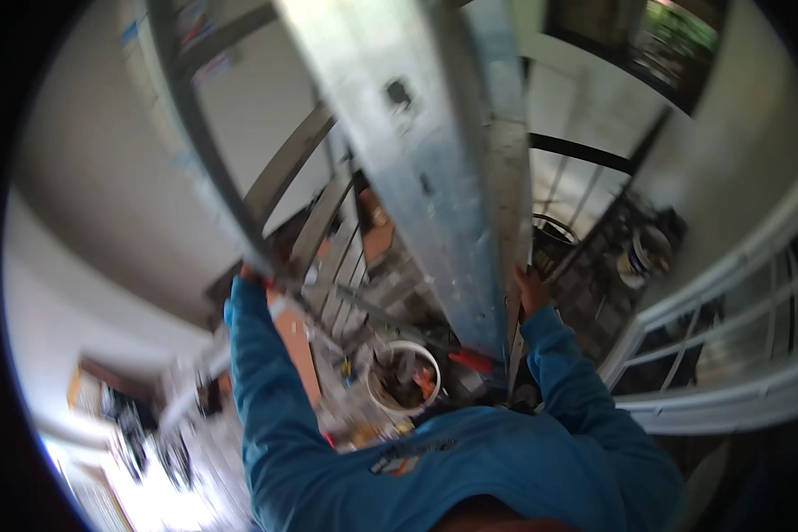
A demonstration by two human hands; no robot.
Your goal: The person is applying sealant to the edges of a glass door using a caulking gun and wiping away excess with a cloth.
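Note:
A large metal stepladder stands upright close before me, its rails worn and spotted. My left hand is at the ladder's left rail, mostly hidden behind it and blurred; it seems to hold the rail, near a red part. My right hand grips the edge of the ladder's right rail, with the fingers partly behind it. A red piece is fixed low on the ladder between my arms. Below, on the floor, stands a white bucket with debris in it.
Cardboard lies beside the bucket, with scattered small items. At the right stand a dark basket-like container, another bucket and a white-framed window or door. A dark railing runs behind the ladder. Walls rise on both sides.

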